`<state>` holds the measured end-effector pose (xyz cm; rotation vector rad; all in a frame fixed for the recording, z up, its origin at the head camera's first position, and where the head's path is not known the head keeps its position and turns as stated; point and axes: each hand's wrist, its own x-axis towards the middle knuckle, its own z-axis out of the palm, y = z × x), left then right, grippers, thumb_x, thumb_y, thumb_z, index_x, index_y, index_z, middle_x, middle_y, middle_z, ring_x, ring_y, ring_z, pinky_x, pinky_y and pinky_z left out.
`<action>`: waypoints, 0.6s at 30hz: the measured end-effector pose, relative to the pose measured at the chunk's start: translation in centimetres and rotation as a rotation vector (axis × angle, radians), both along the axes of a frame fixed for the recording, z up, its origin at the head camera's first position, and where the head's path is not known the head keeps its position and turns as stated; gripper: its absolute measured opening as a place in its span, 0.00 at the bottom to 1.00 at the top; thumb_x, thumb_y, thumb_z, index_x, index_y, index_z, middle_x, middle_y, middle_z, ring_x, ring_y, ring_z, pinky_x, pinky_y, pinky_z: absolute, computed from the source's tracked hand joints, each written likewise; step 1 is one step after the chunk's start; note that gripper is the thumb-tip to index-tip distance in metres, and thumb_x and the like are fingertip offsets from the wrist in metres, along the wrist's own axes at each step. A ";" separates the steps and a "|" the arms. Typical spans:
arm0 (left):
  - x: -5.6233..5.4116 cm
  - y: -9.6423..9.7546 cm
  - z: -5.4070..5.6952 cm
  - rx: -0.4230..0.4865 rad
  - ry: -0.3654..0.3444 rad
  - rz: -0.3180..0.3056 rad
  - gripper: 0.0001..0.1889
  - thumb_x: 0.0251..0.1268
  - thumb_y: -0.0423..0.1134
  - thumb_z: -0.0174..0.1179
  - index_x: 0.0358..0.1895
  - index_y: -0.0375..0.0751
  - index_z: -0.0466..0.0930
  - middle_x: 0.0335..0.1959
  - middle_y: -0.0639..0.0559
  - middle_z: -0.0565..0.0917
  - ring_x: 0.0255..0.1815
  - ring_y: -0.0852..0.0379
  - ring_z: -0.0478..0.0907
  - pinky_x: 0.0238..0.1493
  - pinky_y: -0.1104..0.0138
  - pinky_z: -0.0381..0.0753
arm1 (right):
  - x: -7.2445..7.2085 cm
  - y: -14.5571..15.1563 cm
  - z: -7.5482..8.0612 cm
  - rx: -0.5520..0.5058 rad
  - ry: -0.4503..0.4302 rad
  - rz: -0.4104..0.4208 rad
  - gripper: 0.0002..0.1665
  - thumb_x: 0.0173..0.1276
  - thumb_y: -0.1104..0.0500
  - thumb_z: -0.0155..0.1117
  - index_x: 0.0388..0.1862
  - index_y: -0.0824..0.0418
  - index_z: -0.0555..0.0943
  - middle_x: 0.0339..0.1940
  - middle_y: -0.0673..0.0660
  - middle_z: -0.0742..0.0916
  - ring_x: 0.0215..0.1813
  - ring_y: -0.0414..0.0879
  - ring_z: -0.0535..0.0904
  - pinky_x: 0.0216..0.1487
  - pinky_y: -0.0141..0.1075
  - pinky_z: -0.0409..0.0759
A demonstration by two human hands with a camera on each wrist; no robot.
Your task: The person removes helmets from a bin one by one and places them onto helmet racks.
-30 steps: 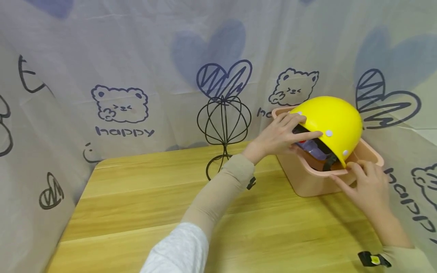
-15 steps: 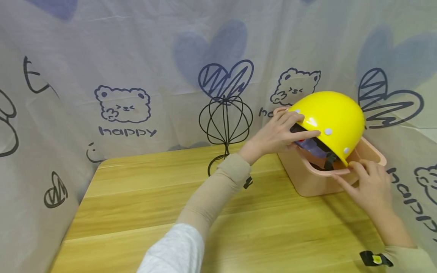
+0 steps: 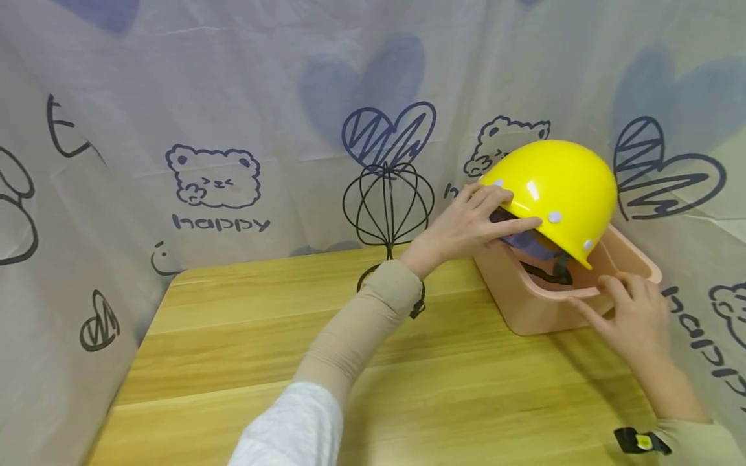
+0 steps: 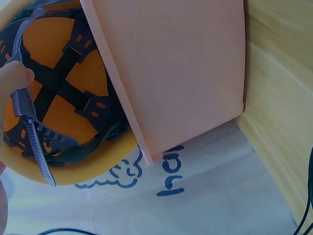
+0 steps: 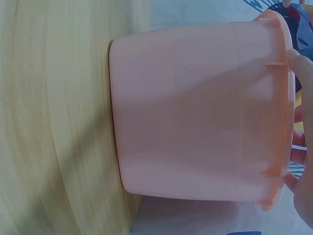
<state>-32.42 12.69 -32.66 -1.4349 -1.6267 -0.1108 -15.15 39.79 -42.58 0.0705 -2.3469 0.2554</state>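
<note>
A yellow hard hat (image 3: 562,188) is tilted above the pink plastic bin (image 3: 542,314), partly over its opening. My left hand (image 3: 466,223) grips the hat by its near-left brim, fingers on the shell. In the left wrist view the thumb lies against the grey headband (image 4: 22,103), and black straps (image 4: 58,78) cross the hat's orange-looking inside. With my right hand (image 3: 635,320) I hold the bin's near-right rim; the right wrist view has the thumb on the outside and fingers over the edge. A dark chin strap (image 3: 548,275) hangs down into the bin.
A black wire stand (image 3: 387,207) with a round cage top stands at the back middle, partly behind my left forearm. The wooden table (image 3: 233,349) meets a printed cloth (image 3: 233,77) at the back and sides.
The hard hat has risen out of the bin and shifted slightly left with my left hand. Its brim has come away from the bin's near-right rim. My right hand stays on the rim.
</note>
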 end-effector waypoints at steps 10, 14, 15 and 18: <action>0.2 -1.3 1.2 0.012 0.034 0.007 0.21 0.74 0.42 0.42 0.63 0.69 0.72 0.52 0.47 0.71 0.55 0.50 0.68 0.57 0.57 0.71 | 0.1 0.0 0.0 -0.007 -0.046 -0.021 0.59 0.55 0.14 0.33 0.44 0.66 0.75 0.48 0.69 0.74 0.51 0.67 0.66 0.45 0.60 0.61; 0.2 -1.6 1.5 0.022 0.046 0.009 0.21 0.74 0.41 0.42 0.63 0.69 0.72 0.51 0.47 0.70 0.55 0.51 0.68 0.56 0.57 0.72 | 0.2 0.0 0.1 -0.005 -0.055 -0.016 0.58 0.55 0.14 0.34 0.45 0.66 0.75 0.48 0.69 0.74 0.51 0.67 0.66 0.46 0.60 0.62; 0.2 -1.7 1.6 0.025 0.050 0.007 0.22 0.73 0.41 0.43 0.63 0.68 0.73 0.51 0.47 0.71 0.55 0.50 0.68 0.56 0.57 0.72 | 0.2 0.0 0.1 -0.006 -0.055 -0.014 0.58 0.56 0.14 0.35 0.45 0.66 0.75 0.48 0.69 0.74 0.51 0.67 0.66 0.46 0.60 0.62; 0.3 -1.9 1.8 0.031 0.056 0.007 0.22 0.72 0.40 0.43 0.63 0.68 0.73 0.52 0.47 0.71 0.56 0.49 0.68 0.56 0.57 0.72 | 0.3 -0.1 0.1 -0.009 -0.058 -0.010 0.56 0.56 0.15 0.37 0.45 0.66 0.75 0.47 0.69 0.74 0.51 0.67 0.66 0.46 0.60 0.61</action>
